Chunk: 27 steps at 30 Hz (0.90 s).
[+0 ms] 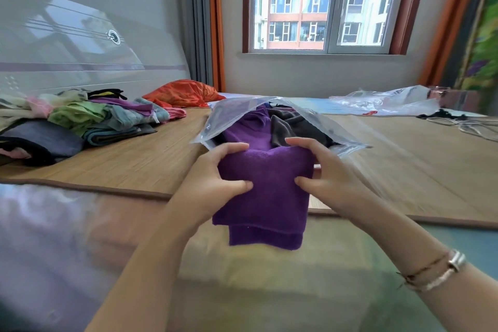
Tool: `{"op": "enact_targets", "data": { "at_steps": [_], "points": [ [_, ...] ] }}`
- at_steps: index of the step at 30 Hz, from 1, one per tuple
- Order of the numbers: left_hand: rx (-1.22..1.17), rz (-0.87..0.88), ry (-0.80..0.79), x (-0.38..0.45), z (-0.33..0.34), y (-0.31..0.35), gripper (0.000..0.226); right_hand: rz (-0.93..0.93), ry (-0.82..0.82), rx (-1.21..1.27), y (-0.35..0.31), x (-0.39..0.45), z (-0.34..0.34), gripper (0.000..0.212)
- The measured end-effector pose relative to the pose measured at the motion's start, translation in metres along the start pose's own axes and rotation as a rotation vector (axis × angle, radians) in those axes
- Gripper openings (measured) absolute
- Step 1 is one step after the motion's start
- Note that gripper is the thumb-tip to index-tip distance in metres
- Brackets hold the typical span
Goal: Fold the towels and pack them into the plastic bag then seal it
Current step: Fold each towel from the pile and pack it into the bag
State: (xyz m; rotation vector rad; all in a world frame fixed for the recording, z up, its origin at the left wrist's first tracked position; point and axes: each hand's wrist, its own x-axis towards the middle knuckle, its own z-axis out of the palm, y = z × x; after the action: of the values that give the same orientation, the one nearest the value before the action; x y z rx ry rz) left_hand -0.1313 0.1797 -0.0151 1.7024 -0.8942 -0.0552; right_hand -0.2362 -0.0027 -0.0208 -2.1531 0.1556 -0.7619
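A folded purple towel [265, 197] is held over the near edge of the bed. My left hand [215, 178] grips its left side and my right hand [323, 172] grips its right side, thumbs on top. The towel's far end sits in the open mouth of a clear plastic bag [310, 113]. Inside the bag lie another purple towel [253, 127] and a dark grey towel [291, 124].
A pile of mixed cloths [89, 116] lies on the bamboo mat [151, 159] at the left, with an orange cloth [183, 93] behind it. More crumpled clear plastic [388, 101] and black cords [452, 117] lie at the far right. A window is on the far wall.
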Motion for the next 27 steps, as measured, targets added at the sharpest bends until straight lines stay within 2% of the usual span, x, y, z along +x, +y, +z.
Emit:
{"op": "enact_targets", "data": {
  "at_steps": [4,7,9,11,14,17,20,22,23,24,27],
  "points": [
    [0.355,-0.019,0.100,0.003,0.006,-0.001,0.061,-0.090,0.059,-0.503,0.002,0.003,0.006,0.058],
    [0.487,0.014,0.164,0.002,0.004,0.000,0.034,-0.143,0.144,-0.583,-0.005,0.000,0.008,0.042],
    [0.498,0.025,0.189,0.001,-0.003,0.000,0.028,-0.187,0.255,-0.557,-0.009,-0.002,0.006,0.033],
    [0.338,0.033,0.176,-0.001,-0.012,0.002,0.027,-0.228,0.318,-0.443,-0.014,-0.004,0.002,0.029],
    [-0.107,0.049,0.075,-0.007,-0.017,0.016,0.027,-0.198,0.257,0.018,-0.022,-0.001,-0.002,0.026],
    [-0.456,-0.067,0.093,-0.004,-0.007,0.017,0.025,0.056,0.112,0.481,-0.018,0.004,0.002,0.024],
    [-0.614,-0.175,0.157,0.006,0.006,0.006,0.022,0.317,-0.145,0.682,0.001,0.005,0.012,0.043],
    [-0.613,-0.191,0.179,0.015,0.010,-0.003,0.022,0.413,-0.289,0.710,0.012,0.005,0.019,0.047],
    [-0.544,-0.178,0.200,0.020,0.011,-0.007,0.023,0.419,-0.300,0.702,0.017,0.007,0.020,0.043],
    [-0.432,-0.149,0.232,0.027,0.011,-0.012,0.025,0.403,-0.264,0.678,0.020,0.011,0.021,0.039],
    [-0.035,-0.017,0.340,0.050,0.009,-0.023,0.029,0.337,-0.004,0.589,0.027,0.033,0.022,0.034]
  ]
}}
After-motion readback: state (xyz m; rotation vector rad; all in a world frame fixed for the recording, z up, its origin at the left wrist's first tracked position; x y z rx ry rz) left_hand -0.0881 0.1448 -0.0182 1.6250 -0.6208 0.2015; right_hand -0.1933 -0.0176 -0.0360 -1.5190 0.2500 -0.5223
